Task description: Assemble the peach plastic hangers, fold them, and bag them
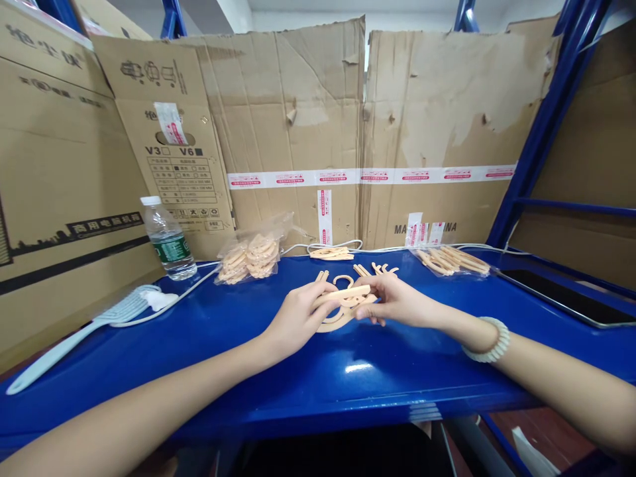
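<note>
Flat wooden pieces (pixel 348 299) with cut-outs are held between my two hands, just over the blue tabletop. My left hand (pixel 301 311) pinches them from the left, thumb in front. From the other side my right hand (pixel 392 299) grips them with its fingers closed, and a pale beaded bracelet (pixel 487 340) circles that wrist. Below the hands shows a curved wooden piece (pixel 335 323); whether it is joined to the held ones I cannot tell. A ring-shaped wooden piece (pixel 342 281) and several small wooden sticks (pixel 362 270) lie just behind.
On the blue table (pixel 238 377) stand a bagged stack of wooden pieces (pixel 251 258), a water bottle (pixel 171 242) and a light blue slotted spatula-like tool (pixel 94 329) at left. More bagged wooden strips (pixel 450 260) and a dark tablet-like slab (pixel 566 297) lie right. Cardboard (pixel 293 119) walls the back.
</note>
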`<state>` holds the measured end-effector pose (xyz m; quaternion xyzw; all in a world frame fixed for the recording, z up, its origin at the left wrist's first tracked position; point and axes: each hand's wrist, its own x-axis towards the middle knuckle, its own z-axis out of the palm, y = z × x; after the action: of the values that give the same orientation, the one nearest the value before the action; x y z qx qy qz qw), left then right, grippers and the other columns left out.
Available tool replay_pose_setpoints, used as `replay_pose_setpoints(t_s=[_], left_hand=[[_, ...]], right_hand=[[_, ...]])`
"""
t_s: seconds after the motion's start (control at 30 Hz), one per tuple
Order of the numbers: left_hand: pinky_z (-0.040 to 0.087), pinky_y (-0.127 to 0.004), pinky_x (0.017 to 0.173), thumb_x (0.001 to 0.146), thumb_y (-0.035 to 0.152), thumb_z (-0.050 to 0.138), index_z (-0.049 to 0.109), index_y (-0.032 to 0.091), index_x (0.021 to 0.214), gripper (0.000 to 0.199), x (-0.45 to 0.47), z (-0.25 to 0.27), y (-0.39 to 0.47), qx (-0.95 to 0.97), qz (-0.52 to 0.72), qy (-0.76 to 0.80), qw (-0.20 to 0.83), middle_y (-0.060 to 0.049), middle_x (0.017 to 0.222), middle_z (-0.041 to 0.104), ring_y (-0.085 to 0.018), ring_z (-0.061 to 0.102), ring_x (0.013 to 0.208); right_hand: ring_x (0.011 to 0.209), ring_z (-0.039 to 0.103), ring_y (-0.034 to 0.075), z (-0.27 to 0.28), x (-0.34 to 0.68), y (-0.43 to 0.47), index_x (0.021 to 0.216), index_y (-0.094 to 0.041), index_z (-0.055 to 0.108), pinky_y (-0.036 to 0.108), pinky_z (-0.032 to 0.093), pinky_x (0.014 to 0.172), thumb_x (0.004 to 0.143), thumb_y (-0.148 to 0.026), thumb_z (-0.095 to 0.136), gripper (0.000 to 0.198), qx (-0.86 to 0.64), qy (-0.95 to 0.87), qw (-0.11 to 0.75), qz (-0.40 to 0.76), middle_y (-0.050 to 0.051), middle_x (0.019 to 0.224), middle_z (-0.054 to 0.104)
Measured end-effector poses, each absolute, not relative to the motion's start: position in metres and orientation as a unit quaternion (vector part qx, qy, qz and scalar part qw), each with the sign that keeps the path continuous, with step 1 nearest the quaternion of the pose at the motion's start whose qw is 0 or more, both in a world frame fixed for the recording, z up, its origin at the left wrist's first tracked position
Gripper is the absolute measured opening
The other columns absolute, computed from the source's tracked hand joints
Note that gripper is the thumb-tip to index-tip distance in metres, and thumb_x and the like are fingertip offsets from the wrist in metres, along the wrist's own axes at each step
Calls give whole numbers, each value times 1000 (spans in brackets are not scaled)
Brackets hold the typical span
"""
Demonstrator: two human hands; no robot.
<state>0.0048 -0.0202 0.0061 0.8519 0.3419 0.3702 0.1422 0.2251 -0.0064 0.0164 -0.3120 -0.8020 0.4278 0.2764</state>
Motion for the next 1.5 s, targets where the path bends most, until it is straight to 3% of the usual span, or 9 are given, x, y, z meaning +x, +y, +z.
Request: replay_pose_setpoints(t_s=[0.3, 0.43, 0.67, 0.83, 0.93, 1.1, 1.27, 1.5], left_hand=[[48, -27, 69, 92, 35, 45, 51, 18, 89, 18, -6, 5, -2, 711, 535, 383, 246, -1, 75, 62, -15, 61, 72], [48, -26, 63, 91, 34, 47, 50, 17, 95, 18, -9, 8, 4, 694, 551, 382, 262, 2, 67, 58, -14, 60, 64], [44, -23, 56, 89, 41, 50, 52, 17, 79, 26, -9, 10, -2, 728, 515, 387, 234, 3, 63, 55, -12, 54, 58], [45, -26, 65, 86, 44, 53, 53, 16, 82, 28, -1, 9, -15, 788, 403, 363, 293, -1, 81, 58, -15, 56, 74], [48, -30, 73, 82, 42, 59, 47, 17, 77, 29, 5, 6, -22, 790, 348, 319, 392, -6, 98, 60, -17, 58, 83], [48, -29, 63, 82, 49, 58, 43, 18, 82, 34, 10, 1, -25, 713, 311, 314, 545, -7, 91, 64, -15, 60, 71], [38, -23, 57, 81, 43, 59, 53, 16, 95, 31, 10, 0, -23, 703, 301, 353, 540, -3, 76, 63, -12, 52, 62], [33, -23, 61, 90, 36, 43, 65, 14, 95, 31, 9, -1, -20, 804, 272, 339, 405, 0, 74, 55, -12, 46, 67]], right_hand=[[55, 52, 10, 23, 233, 0, 79, -14, 61, 22, 46, 44, 78, -46, 63, 32, -375, -799, 293, 369, 0, 66, 56], [57, 49, 9, 25, 237, 4, 74, -15, 61, 22, 41, 49, 75, -44, 66, 30, -420, -752, 367, 352, 0, 65, 56], [47, 42, 5, 25, 240, 8, 75, -16, 58, 21, 33, 43, 71, -40, 73, 29, -353, -624, 514, 472, -4, 57, 52], [61, 62, 11, 18, 235, 9, 76, -15, 57, 23, 50, 56, 62, -32, 81, 32, -327, -618, 476, 534, 0, 66, 63], [64, 66, 12, 14, 229, 6, 75, -15, 58, 24, 55, 61, 61, -29, 82, 31, -315, -633, 458, 539, 1, 68, 66], [62, 66, 12, 9, 222, 1, 75, -15, 59, 25, 57, 60, 64, -27, 80, 27, -268, -671, 451, 524, 0, 71, 67], [64, 66, 12, 1, 221, 2, 82, -15, 63, 25, 57, 63, 71, -26, 76, 20, -236, -720, 420, 500, 1, 74, 67], [63, 63, 12, -1, 220, -2, 86, -15, 69, 27, 56, 60, 81, -29, 66, 15, -217, -793, 398, 407, 3, 78, 66]])
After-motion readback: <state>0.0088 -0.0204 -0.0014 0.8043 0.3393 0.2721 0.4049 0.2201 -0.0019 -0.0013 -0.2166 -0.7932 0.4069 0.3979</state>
